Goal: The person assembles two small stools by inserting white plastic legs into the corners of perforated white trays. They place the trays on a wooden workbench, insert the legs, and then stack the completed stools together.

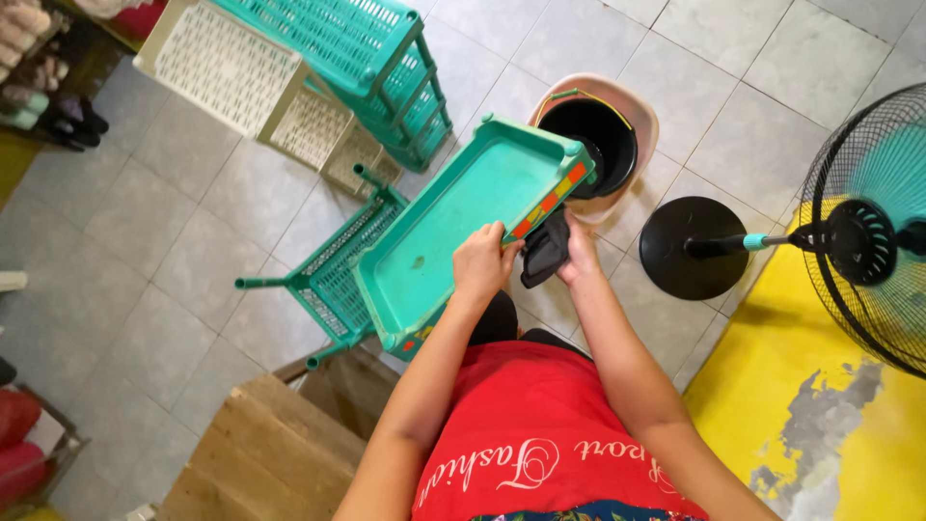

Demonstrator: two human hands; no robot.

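A teal plastic shelf tray (453,203) with a red and yellow strip on its front rim is held tilted over the floor. My left hand (482,262) grips that front rim. My right hand (577,253) holds a dark cloth (546,249) pressed against the rim beside the left hand. A black bucket (598,145) stands inside a beige basin (644,121) just beyond the tray's far corner.
Another teal rack tier (333,270) lies on the tiled floor under the tray. A teal shelf rack (371,53) and a cream one (241,77) lie farther off. A standing fan (858,232) with round black base (690,249) is at right. A wooden crate (270,444) sits near.
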